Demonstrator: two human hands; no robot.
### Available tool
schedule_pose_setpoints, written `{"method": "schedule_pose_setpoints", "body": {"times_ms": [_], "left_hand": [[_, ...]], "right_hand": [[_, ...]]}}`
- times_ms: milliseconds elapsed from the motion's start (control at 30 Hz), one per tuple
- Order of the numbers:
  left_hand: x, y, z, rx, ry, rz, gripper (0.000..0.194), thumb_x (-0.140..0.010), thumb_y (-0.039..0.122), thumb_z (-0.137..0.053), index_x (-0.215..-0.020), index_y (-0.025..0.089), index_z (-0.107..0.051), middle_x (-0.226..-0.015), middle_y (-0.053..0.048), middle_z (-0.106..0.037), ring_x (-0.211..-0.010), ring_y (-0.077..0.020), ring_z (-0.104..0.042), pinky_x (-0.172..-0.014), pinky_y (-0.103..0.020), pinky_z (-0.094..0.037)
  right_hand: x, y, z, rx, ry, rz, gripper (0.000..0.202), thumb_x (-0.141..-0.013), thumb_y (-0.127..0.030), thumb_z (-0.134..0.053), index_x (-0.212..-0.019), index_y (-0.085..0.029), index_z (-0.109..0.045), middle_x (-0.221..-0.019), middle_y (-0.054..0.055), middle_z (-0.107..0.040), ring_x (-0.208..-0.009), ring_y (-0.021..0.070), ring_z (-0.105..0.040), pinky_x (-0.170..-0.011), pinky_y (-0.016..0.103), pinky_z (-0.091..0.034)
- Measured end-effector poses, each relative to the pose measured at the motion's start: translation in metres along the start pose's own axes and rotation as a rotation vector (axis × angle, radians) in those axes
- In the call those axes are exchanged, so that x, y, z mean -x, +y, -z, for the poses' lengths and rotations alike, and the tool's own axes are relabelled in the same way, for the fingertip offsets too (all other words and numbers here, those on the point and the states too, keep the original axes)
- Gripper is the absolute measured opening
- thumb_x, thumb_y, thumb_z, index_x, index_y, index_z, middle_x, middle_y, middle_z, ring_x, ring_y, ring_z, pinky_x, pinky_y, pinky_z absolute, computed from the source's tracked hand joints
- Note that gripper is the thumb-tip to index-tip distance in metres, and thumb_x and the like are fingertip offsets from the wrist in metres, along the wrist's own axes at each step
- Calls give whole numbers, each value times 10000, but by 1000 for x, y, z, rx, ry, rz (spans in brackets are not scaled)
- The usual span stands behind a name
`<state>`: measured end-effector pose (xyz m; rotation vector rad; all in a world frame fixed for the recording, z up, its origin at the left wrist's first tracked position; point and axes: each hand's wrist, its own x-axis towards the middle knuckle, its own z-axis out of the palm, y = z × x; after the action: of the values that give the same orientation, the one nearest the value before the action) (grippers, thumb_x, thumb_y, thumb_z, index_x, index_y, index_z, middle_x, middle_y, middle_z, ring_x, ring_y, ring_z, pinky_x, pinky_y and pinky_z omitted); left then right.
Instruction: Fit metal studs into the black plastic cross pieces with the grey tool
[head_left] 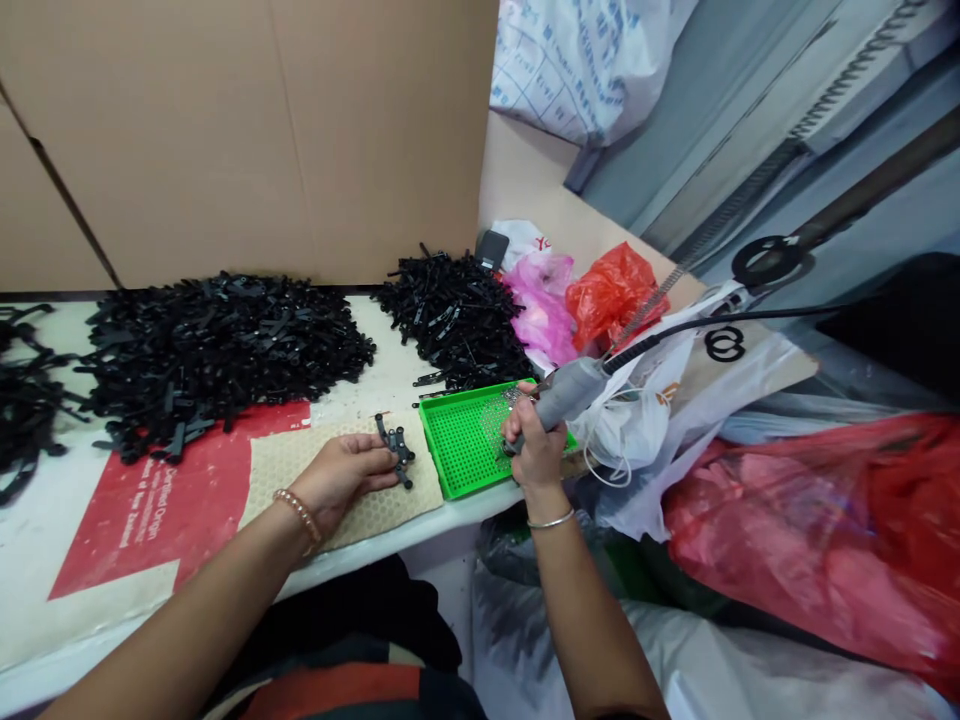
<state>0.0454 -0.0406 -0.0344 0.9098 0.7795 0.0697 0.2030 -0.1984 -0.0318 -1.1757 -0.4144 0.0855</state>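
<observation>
Orange-red and dark clothing (337,692) lies closest. The left hand (349,475) pinches black jointed pieces (396,448) above a tan mat (416,500); the right hand (536,445) grips a grey corded tool (574,388) over a green tray (457,440). Beyond, a large black heap (225,345) and a smaller one (457,315) sit on the surface (382,375).

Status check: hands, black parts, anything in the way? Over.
Left hand pinching black parts over mat. Right hand gripping grey power tool over green tray. Cord off to the right, clear of left hand.
</observation>
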Motion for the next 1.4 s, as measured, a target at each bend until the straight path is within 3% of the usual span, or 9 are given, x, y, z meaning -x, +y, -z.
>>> {"method": "schedule_pose_setpoints", "body": {"times_ms": [700,867,967,1100,1267,1400], "left_hand": [[1,0,-4,10,43,17,116,-627,-15,-695,-689,82,-709,-717,-75,-722,-641,-131,-675,-625,-189,-569],[1,-1,-4,22,30,0,111,-640,-7,-684,-700,83,-711,-718,-72,-718,-632,-123,-666,-609,-187,-562],[0,-2,-3,29,24,-11,119,-623,-2,-696,-701,87,-710,-741,-74,-720,-646,-122,-664,-620,-192,-559],[1,-2,-4,26,28,-22,107,-605,7,-710,-675,87,-704,-731,-69,-712,-630,-113,-648,-613,-193,-553],[-2,-5,-2,48,-7,-38,130,-574,35,-732,-688,94,-707,-710,-42,-692,-603,-96,-622,-611,-194,-545],[-7,-10,1,54,-63,-67,188,-546,94,-772,-721,89,-704,-741,-51,-688,-618,-103,-623,-628,-210,-547]], "right_hand": [[3,7,6,56,-56,4,267,-748,-361,-708,-878,-178,-563,-545,-77,-447,-396,66,-397,-399,196,-354],[2,2,5,11,-46,11,275,-761,-318,-710,-955,-168,-584,-538,-78,-445,-414,66,-401,-416,189,-350],[-1,-14,-9,-97,-12,40,274,-763,-328,-699,-965,-181,-588,-518,-91,-407,-413,57,-358,-429,180,-339],[3,-29,-52,-255,-45,5,310,-757,-438,-666,-955,-221,-564,-516,-107,-321,-400,53,-290,-442,185,-329],[17,-12,-103,-276,-144,-156,362,-734,-477,-656,-961,-225,-528,-527,-105,-303,-403,59,-285,-434,195,-305],[22,2,-115,-300,-186,-218,355,-734,-443,-666,-961,-213,-520,-525,-107,-322,-403,56,-296,-439,193,-313]]}}
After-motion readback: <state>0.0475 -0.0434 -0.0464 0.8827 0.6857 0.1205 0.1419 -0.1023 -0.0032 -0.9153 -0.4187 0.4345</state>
